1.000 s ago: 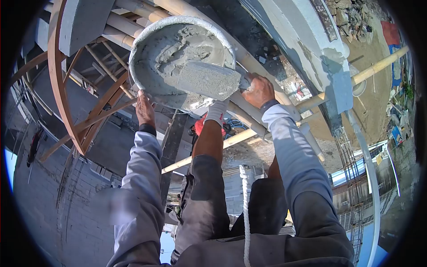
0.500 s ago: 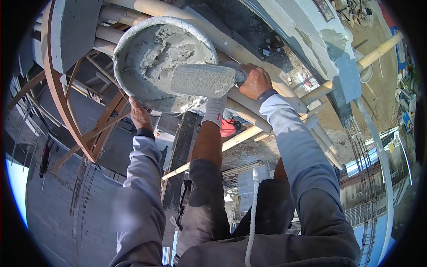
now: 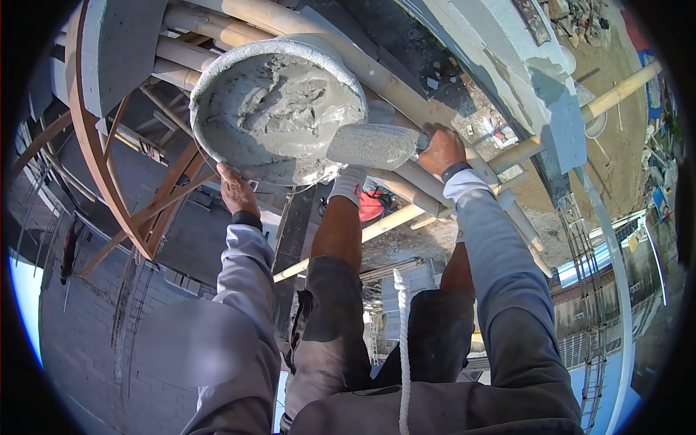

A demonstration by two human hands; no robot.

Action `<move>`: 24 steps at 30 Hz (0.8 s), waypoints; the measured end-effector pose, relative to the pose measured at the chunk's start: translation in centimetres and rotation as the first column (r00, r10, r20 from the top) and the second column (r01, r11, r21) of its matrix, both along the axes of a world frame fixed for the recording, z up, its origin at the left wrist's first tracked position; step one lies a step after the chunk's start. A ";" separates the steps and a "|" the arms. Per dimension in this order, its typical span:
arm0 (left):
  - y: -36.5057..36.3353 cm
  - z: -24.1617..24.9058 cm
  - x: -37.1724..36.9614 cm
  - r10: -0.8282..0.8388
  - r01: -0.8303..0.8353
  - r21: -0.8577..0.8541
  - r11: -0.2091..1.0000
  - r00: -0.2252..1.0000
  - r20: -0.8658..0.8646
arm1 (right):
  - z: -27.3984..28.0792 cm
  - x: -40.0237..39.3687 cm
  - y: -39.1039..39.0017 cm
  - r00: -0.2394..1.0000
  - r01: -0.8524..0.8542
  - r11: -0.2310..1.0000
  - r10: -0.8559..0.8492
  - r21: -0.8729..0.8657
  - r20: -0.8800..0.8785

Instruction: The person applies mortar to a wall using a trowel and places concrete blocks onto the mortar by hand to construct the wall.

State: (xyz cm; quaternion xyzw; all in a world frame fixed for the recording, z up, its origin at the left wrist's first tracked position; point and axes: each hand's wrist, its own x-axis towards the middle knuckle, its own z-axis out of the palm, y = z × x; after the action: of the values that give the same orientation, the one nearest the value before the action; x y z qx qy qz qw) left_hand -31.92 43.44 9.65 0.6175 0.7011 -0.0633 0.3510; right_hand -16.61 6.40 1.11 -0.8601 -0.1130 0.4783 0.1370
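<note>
A round bucket (image 3: 205,143) of wet grey mortar (image 3: 279,119) rests on bamboo poles, tilted toward me. My left hand (image 3: 237,192) grips its near-left rim, with part of the fingers hidden behind the edge. A trowel (image 3: 373,146) is in my right hand (image 3: 442,150), its fingers wrapped round the handle. Mortar coats the flat blade, whose tip lies over the bucket's right rim.
Bamboo poles (image 3: 406,94) run diagonally beneath the bucket. Curved brown timber (image 3: 98,152) and crossed boards stand at left. A concrete beam (image 3: 536,80) slopes along the right. Far below are ground and rubble. A white rope (image 3: 403,326) hangs before my body.
My right hand has drawn the trowel rightward and slightly down, from over the mortar to the rim. The bucket has tipped further toward me, and my left hand has shifted slightly right.
</note>
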 end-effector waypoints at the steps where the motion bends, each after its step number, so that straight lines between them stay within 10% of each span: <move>1: 0.1 -0.1 0.1 -0.010 0.010 0.025 1.000 1.000 0.021 | 0.5 0.1 -1.3 0.999 -0.007 1.000 0.007 0.015 0.044; 6: 2.8 -1.6 -1.1 -0.334 0.333 0.093 0.938 0.943 -0.013 | 4.7 0.2 -10.0 0.995 0.088 0.968 -0.074 -0.233 0.068; 12: 2.1 1.5 -0.4 -0.565 0.578 0.066 0.814 0.812 -0.143 | 11.5 -2.6 -14.9 0.974 0.182 0.983 -0.179 -0.004 0.137; 14: 0.8 2.2 -1.0 -0.647 0.723 0.294 0.626 0.691 -0.322 | 13.5 -2.9 -13.6 0.968 0.181 0.983 -0.176 -0.012 0.176; 17: -1.2 7.1 3.5 -0.576 0.620 0.164 0.767 0.779 -0.248 | 15.2 -3.3 -12.4 0.967 0.251 0.957 -0.254 -0.146 -0.003; 24: -8.0 9.4 9.4 -0.702 0.686 0.314 0.657 0.708 -0.077 | 17.9 -8.8 -19.1 0.837 0.491 0.861 -0.508 -0.134 -0.203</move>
State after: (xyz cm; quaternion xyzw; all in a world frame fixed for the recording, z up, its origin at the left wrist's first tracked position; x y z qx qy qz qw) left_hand -22.55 35.48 19.02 0.8876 0.4036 -0.0621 0.2131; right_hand -25.38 -12.67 18.98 -0.8026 0.1503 0.5267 0.2363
